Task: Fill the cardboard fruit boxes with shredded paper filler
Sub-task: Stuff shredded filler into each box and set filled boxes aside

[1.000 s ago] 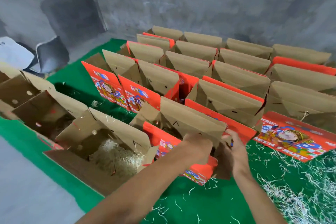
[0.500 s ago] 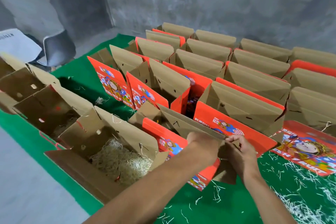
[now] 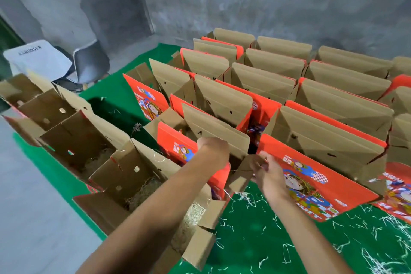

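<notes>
Both hands have climbed a touch since a moment ago, and the view has swung right along the rows. Now the left hand [image 3: 213, 149] is curled over the top edge of the nearest red box [image 3: 178, 147], gripping the brown flap [image 3: 218, 127] that stands up behind its printed front, while the right hand [image 3: 268, 171] pinches the small side flap [image 3: 242, 173] at that box's right corner, fingers tight on the cardboard. So this looks like opening work, spreading the mouth of the box before any filler goes in; I can't see down inside it from here. To the near left sit the opened brown boxes [image 3: 124, 176], and the nearest of them already has shredded paper [image 3: 191, 213] lying in its bottom. More loose shreds [image 3: 382, 224] are scattered over the green cloth [image 3: 255, 229] at the near right, with what looks like a thicker heap at the frame's edge. Behind, rows of red boxes [image 3: 329, 131] stand untouched, flaps up. Next, I'd say, those flaps need folding right back so the opening holds, then one hand must let go and reach to the near right for a handful of filler. Plenty left to do.
</notes>
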The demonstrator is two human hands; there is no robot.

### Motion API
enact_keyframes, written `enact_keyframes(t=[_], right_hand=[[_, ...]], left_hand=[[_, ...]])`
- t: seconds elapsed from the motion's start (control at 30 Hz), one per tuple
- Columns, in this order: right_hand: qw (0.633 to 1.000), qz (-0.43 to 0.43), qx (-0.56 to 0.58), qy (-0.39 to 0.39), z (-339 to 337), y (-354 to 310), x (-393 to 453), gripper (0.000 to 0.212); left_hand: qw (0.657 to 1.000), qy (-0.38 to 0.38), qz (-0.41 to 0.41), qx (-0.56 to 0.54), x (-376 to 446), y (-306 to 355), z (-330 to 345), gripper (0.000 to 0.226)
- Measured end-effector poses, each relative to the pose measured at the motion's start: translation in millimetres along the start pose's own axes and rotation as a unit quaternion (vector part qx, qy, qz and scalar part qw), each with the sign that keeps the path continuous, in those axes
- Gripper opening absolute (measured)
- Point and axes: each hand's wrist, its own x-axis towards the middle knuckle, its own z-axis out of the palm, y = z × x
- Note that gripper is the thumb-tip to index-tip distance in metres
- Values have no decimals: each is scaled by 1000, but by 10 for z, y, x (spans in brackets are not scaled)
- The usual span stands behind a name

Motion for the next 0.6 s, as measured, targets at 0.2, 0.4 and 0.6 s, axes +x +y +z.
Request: enact_keyframes(t=[0.2, 0.4, 0.6], right_hand=[[993, 77, 56, -65, 534, -215, 182, 26], [981, 109, 118, -104, 1048, -330, 180, 28], [990, 66, 35, -118, 1261, -364, 109, 20]], left_hand=[[998, -4, -57, -15, 171, -436, 82, 28], [992, -34, -120, -5, 243, -925, 204, 30], [990, -77, -115, -25, 174, -1075, 159, 36]])
